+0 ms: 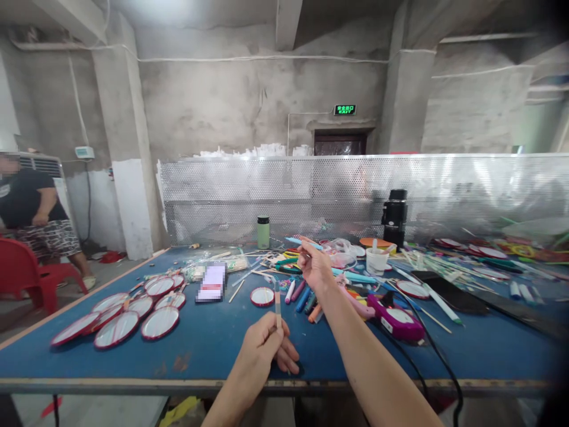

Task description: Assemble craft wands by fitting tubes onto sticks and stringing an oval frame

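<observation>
My left hand is low at the middle of the table, near its front edge. Thumb and fingers close round a thin pale stick, greyish toward its upper end, held nearly upright. Farther forward, my right hand reaches over the clutter with its fingers pinched at a light-blue pen-like stick that points left. Between the hands lie several coloured markers. Just beyond the pale stick, a small round red-rimmed disc rests on the table.
Several red-rimmed discs lie at left beside a phone. A green bottle, white cup and black flask stand toward the back. A purple device with cables sits right of my right forearm. A person sits far left.
</observation>
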A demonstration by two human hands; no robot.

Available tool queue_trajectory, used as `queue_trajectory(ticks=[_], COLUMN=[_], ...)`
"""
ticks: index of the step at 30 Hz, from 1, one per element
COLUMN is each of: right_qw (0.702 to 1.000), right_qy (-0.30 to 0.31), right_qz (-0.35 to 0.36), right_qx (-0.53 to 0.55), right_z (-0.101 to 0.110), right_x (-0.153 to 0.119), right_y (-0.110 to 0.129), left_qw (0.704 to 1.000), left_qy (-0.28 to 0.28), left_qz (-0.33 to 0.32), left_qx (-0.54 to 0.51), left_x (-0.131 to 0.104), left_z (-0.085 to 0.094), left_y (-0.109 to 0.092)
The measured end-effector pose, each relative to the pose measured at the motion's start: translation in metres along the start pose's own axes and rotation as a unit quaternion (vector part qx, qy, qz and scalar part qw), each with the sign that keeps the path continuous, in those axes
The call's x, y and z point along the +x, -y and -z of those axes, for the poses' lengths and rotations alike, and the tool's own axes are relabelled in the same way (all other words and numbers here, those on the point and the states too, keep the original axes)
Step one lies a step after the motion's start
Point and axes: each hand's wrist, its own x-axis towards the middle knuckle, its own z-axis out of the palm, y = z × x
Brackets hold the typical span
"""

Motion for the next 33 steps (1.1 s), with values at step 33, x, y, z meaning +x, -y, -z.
queue_trajectory(ticks=[33], right_qw=[0.997], right_qy=[-0.044], right_qz=[0.057], right_qx=[-0.008], right_z=[-0.002], right_x=[0.002], right_y=[0.022], left_qw=[1.000], left_qy=[0.003], left_qz=[0.017], left_qx=[-0.007], left_x=[0.005], left_z=[0.002], left_y=[0.010])
